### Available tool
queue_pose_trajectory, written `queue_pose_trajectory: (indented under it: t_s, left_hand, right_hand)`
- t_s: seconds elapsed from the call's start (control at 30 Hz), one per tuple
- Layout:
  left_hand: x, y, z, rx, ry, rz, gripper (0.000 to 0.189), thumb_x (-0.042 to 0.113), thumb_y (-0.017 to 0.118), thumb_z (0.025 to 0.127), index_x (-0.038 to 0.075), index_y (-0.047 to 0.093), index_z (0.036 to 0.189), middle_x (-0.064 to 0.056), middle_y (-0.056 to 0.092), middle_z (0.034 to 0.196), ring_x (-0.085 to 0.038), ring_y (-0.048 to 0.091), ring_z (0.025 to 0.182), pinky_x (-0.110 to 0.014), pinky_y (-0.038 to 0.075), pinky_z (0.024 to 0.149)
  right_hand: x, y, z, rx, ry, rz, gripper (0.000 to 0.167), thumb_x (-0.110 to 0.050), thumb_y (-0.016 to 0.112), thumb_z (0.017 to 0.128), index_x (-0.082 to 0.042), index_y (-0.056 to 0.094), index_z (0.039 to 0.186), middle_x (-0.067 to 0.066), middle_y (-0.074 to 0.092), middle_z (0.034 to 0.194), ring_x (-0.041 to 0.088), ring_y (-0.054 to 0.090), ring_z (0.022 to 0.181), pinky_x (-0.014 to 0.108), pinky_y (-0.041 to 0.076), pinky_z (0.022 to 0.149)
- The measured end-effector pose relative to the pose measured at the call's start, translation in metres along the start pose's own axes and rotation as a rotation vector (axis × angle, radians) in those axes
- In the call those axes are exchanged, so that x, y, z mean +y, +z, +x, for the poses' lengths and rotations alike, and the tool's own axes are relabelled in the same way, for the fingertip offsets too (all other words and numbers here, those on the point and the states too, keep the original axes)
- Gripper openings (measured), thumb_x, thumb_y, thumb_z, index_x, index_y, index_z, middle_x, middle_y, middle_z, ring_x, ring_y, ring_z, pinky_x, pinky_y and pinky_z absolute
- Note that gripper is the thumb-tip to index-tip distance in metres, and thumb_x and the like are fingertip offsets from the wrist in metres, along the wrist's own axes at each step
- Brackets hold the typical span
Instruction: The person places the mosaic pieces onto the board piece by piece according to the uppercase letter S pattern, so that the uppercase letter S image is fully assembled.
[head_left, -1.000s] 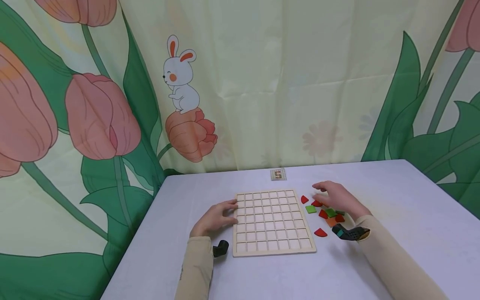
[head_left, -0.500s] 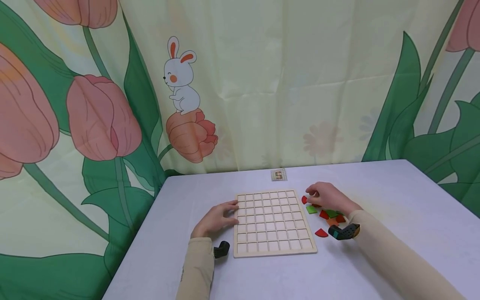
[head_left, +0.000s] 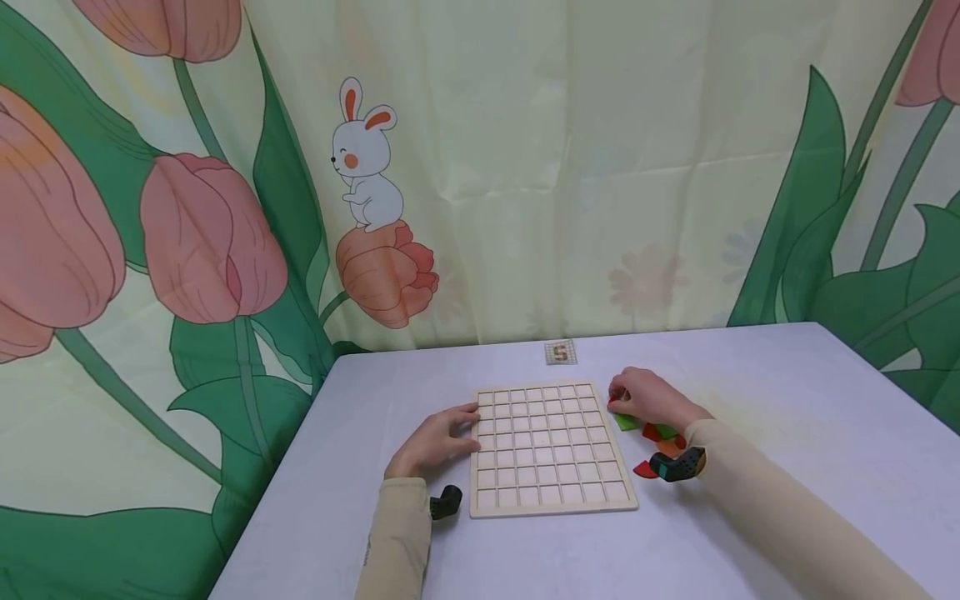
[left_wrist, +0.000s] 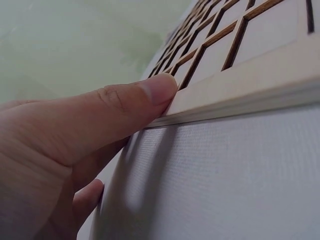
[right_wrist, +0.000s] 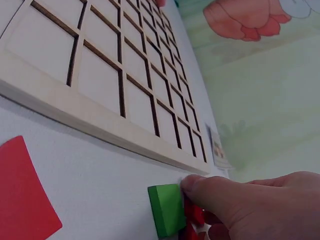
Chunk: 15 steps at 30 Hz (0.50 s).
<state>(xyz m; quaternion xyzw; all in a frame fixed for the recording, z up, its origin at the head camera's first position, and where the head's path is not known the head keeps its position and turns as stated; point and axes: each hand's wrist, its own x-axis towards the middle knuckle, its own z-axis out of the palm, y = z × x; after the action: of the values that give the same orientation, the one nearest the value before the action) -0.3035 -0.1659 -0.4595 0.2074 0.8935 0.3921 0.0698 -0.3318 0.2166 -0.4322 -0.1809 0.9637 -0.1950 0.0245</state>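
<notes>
A wooden grid board (head_left: 553, 511) lies on the table between both hands. My left hand (head_left: 435, 442) rests against its left edge; in the left wrist view the thumb (left_wrist: 160, 89) touches the rim, fingers loosely bent. Beyond the board's right edge, my right hand (head_left: 651, 396) pinches a small red wedge-shaped piece (head_left: 612, 401) between thumb and fingertips, low over the table. The fingers hide part of that piece. Right beside the thumb sits a green square tile (right_wrist: 167, 210), in front of red pieces.
Nearer me lie another red wedge (head_left: 643, 469), an orange piece (head_left: 667, 449) and more red and green ones, partly under the right wrist. A small patterned card (head_left: 560, 352) lies behind the board. A printed curtain (head_left: 510, 208) hangs behind the table.
My right hand has moved left and its fingers have closed on the red wedge at the far end of the pile. The left hand stays at the board's edge.
</notes>
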Motion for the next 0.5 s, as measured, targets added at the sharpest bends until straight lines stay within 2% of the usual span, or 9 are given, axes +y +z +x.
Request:
queue_pose_trajectory:
  t_s: [0.1,0.2,0.37,0.5]
  left_hand:
    - [0.0,0.0,0.0,0.001,-0.014,-0.011,0.053,0.019,0.078,0.084,0.003,0.061,0.131,0.0,0.045,0.149,-0.026,0.033,0.142,-0.046,0.027,0.116]
    - [0.0,0.0,0.0,0.001,-0.009,-0.019,0.053,0.019,0.078,0.084,0.003,0.061,0.131,-0.001,0.045,0.15,-0.027,0.033,0.142,-0.046,0.027,0.116]
    - [0.001,0.0,-0.001,0.001,-0.002,-0.009,0.053,0.02,0.078,0.084,0.004,0.061,0.131,-0.002,0.045,0.15,-0.026,0.033,0.142,-0.046,0.027,0.116]
    - [0.001,0.001,-0.001,-0.001,-0.005,-0.01,0.052,0.019,0.078,0.084,0.004,0.061,0.131,-0.002,0.046,0.149,-0.027,0.033,0.142,-0.046,0.027,0.116]
  right_hand:
    - [0.004,0.001,0.001,0.016,0.035,-0.019,0.017,-0.022,0.072,0.089,-0.006,0.066,0.093,0.002,0.056,0.078,0.018,0.051,0.071,0.028,0.046,0.062]
    - [0.007,-0.001,0.0,0.02,0.053,-0.009,0.022,-0.025,0.069,0.092,-0.005,0.063,0.097,0.001,0.058,0.076,0.017,0.051,0.07,0.029,0.046,0.061]
    - [0.007,-0.014,-0.007,-0.07,0.014,0.072,0.031,-0.024,0.071,0.09,-0.001,0.064,0.111,0.001,0.059,0.082,0.017,0.053,0.074,0.03,0.049,0.065]
    - [0.009,-0.016,-0.008,-0.117,-0.003,0.086,0.028,-0.017,0.074,0.088,-0.003,0.067,0.112,0.001,0.062,0.086,0.018,0.054,0.078,0.031,0.053,0.069]
